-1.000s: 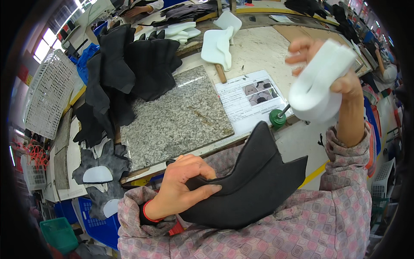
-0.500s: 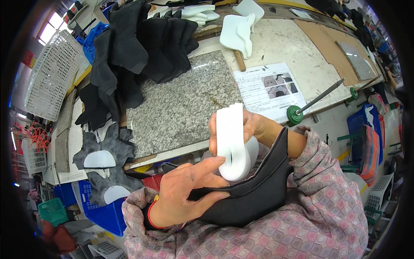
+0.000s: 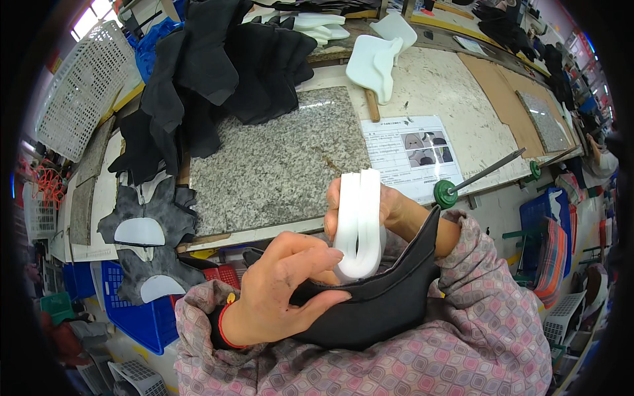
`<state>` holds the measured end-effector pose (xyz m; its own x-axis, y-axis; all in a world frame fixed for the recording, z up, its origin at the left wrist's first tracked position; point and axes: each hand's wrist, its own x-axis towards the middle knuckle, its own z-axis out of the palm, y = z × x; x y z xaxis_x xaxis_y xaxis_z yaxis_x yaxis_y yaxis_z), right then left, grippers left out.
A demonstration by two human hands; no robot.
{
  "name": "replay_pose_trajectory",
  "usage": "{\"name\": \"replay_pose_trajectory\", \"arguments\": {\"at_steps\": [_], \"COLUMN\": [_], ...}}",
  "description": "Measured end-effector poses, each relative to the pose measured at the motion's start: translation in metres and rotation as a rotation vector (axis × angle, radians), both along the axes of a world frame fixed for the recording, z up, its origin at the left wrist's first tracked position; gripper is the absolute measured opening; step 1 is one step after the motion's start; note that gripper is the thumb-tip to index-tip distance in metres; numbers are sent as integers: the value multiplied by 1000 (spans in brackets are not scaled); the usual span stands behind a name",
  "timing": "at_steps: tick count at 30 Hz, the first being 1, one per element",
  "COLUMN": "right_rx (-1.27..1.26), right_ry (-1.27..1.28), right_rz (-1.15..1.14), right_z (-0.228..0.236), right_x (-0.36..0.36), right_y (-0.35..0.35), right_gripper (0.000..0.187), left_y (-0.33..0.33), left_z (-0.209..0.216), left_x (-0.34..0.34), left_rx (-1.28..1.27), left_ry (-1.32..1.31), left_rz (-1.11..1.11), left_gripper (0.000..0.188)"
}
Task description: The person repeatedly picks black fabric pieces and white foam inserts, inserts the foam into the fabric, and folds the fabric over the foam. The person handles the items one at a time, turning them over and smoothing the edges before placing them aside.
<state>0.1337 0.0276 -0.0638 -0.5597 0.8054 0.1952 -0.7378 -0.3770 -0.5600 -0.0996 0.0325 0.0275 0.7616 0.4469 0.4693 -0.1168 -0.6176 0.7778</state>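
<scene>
In my right hand [image 3: 391, 206] is a white foam pad [image 3: 360, 210], doubled over with its bend pointing down. My fingers close around both sides of it. The bend sits in the opening of a black fabric cover [image 3: 383, 307], whose far rim rises toward my right wrist. My left hand [image 3: 272, 290] pinches the near left rim of this cover between thumb and fingers, with the fingertips close to the foam's bend. How deep the foam's lower end goes is hidden by the cover.
A grey stone slab [image 3: 277, 171] lies on the workbench, with black fabric pieces [image 3: 205, 59] heaped at its left. White foam shapes [image 3: 373, 66], a printed sheet [image 3: 413, 148] and a green-based metal rod [image 3: 485, 173] are farther right. A blue crate [image 3: 142, 323] stands below, left.
The foam pad has turned a little and sunk slightly toward the cover's opening. My left fingers have bent more. The whole view has shifted slightly.
</scene>
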Motion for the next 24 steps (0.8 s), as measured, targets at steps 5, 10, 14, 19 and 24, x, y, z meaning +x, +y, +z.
{"name": "replay_pose_trajectory", "arguments": {"at_steps": [5, 10, 14, 19, 24], "right_rx": [34, 104, 45, -51, -420], "right_ry": [31, -63, -184, -430, -1024], "right_rz": [40, 42, 20, 18, -423], "right_z": [4, 11, 7, 27, 83], "right_x": [-2, 9, 9, 14, 65], "right_y": [3, 0, -1, 13, -13], "right_gripper": [66, 62, 63, 61, 36], "left_y": [3, 0, 1, 41, 74], "left_z": [2, 2, 6, 5, -11], "left_x": [0, 2, 6, 14, 21], "left_rx": [91, 89, 632, 438, 87], "left_ry": [3, 122, 294, 416, 551], "left_rz": [-28, 46, 480, -9, -120], "left_gripper": [66, 74, 50, 38, 29]}}
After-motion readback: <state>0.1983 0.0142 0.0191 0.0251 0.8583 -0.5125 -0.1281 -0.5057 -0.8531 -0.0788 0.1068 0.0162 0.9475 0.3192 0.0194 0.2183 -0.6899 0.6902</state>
